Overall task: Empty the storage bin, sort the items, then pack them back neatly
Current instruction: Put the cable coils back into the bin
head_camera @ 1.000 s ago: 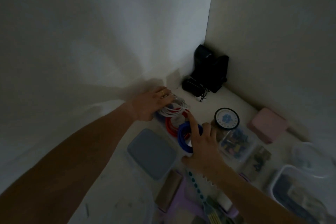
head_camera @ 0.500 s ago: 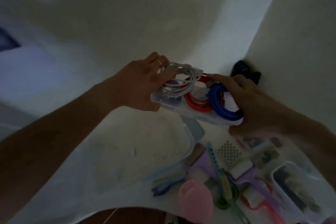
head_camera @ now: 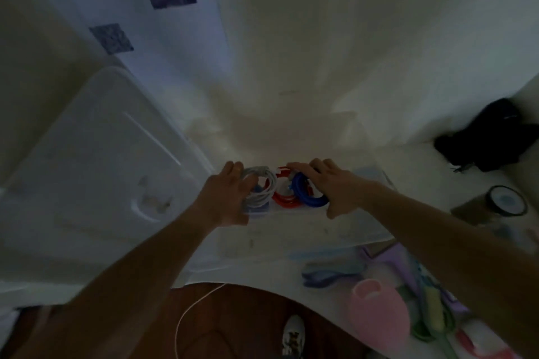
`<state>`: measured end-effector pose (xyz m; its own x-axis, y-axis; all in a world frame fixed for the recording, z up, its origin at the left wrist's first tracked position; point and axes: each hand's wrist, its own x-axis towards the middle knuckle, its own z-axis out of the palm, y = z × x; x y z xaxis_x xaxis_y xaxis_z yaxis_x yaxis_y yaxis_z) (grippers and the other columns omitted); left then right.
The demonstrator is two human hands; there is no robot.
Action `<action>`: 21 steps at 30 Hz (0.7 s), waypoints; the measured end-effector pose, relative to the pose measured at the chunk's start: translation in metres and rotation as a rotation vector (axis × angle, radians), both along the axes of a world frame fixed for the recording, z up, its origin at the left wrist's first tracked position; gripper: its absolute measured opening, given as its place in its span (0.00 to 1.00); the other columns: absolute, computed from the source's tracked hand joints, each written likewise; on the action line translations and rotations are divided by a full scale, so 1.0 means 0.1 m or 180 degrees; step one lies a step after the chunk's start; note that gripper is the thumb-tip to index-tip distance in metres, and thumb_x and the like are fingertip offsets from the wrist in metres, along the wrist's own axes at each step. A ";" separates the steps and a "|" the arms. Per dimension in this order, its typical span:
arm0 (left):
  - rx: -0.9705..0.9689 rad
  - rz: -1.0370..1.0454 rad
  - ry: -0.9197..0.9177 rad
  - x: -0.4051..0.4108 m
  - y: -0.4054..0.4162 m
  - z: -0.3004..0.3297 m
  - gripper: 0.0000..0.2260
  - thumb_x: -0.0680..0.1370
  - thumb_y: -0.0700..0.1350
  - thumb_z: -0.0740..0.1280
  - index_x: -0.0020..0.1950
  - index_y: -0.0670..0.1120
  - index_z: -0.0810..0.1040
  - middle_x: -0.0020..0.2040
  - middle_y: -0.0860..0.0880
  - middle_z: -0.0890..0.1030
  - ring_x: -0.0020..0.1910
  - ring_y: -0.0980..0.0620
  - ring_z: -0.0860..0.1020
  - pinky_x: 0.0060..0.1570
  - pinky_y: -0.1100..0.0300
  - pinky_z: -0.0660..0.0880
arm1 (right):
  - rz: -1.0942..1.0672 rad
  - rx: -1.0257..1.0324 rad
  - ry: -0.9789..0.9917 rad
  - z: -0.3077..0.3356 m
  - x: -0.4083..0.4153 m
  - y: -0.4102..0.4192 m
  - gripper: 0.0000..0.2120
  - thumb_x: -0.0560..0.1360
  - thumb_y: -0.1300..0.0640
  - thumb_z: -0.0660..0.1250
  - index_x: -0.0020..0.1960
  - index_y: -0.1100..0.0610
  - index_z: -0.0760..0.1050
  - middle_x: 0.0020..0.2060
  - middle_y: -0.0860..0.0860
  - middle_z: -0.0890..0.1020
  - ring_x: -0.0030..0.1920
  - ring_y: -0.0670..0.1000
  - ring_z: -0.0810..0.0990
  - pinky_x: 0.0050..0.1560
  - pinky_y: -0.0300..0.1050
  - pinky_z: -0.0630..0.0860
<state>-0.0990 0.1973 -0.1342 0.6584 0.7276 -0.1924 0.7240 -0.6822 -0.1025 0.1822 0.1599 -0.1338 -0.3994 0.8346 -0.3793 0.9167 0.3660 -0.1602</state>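
Progress: packing looks under way, judging by both hands lowering a small tray of cables into the storage bin while most items lie outside it.
Left hand: the left hand curls round the left end of the clear tray, its fingers over the white cable coil.
Right hand: the right hand grips the tray's right end, fingers arched over the blue cable coil and thumb down at the near side.
Tray contents: white, red and blue coils sit side by side, the red cable coil between the other two (sorted by kind, it seems).
Bin: clear-walled, on the white bench in front of the person; whether the tray touches its floor I cannot tell, the frame is dim and blurred.
Lid: a large pale lid lies to the left of the bin, off it.
Left to do: the pink pouch, the purple and green pieces beside it, and the round tin at the right all lie on the bench outside the bin, so much of the repacking appears unfinished.
Also there: a black object in the far right corner.
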 end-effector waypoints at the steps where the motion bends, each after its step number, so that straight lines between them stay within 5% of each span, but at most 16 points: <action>1: -0.0067 0.0116 0.0070 0.01 -0.02 -0.17 0.33 0.59 0.59 0.73 0.62 0.52 0.71 0.59 0.43 0.72 0.58 0.42 0.71 0.37 0.53 0.76 | 0.0014 -0.0032 -0.0122 -0.14 -0.03 0.04 0.66 0.58 0.54 0.80 0.76 0.42 0.34 0.63 0.54 0.61 0.58 0.59 0.64 0.53 0.58 0.76; 6: -0.0340 0.0576 0.0244 0.07 -0.08 -0.68 0.37 0.65 0.55 0.76 0.70 0.50 0.64 0.67 0.44 0.64 0.66 0.43 0.64 0.46 0.53 0.77 | -0.0156 0.0051 -0.0428 -0.66 -0.18 0.06 0.61 0.61 0.58 0.78 0.78 0.45 0.38 0.67 0.55 0.61 0.63 0.60 0.64 0.47 0.52 0.78; 9: -0.0469 0.0688 0.0205 0.03 -0.06 -0.84 0.40 0.66 0.55 0.76 0.72 0.49 0.62 0.70 0.42 0.61 0.69 0.41 0.62 0.49 0.51 0.78 | -0.0339 0.0125 -0.0396 -0.80 -0.24 0.03 0.55 0.67 0.59 0.76 0.79 0.47 0.40 0.72 0.56 0.59 0.70 0.60 0.60 0.53 0.53 0.78; 15: -0.0536 0.0545 0.0042 -0.05 -0.02 -0.86 0.40 0.65 0.56 0.75 0.72 0.48 0.62 0.69 0.41 0.62 0.67 0.40 0.63 0.50 0.49 0.78 | -0.0360 0.0219 -0.0716 -0.82 -0.42 0.02 0.60 0.62 0.38 0.77 0.79 0.50 0.41 0.72 0.58 0.60 0.69 0.62 0.63 0.61 0.58 0.73; 21: -0.0879 0.0629 -0.0321 -0.13 -0.01 -0.79 0.41 0.67 0.55 0.74 0.76 0.47 0.60 0.72 0.43 0.61 0.72 0.41 0.60 0.59 0.48 0.76 | -0.0478 0.0116 -0.0337 -0.74 -0.44 0.04 0.49 0.67 0.47 0.75 0.77 0.50 0.48 0.70 0.55 0.64 0.68 0.60 0.66 0.56 0.56 0.78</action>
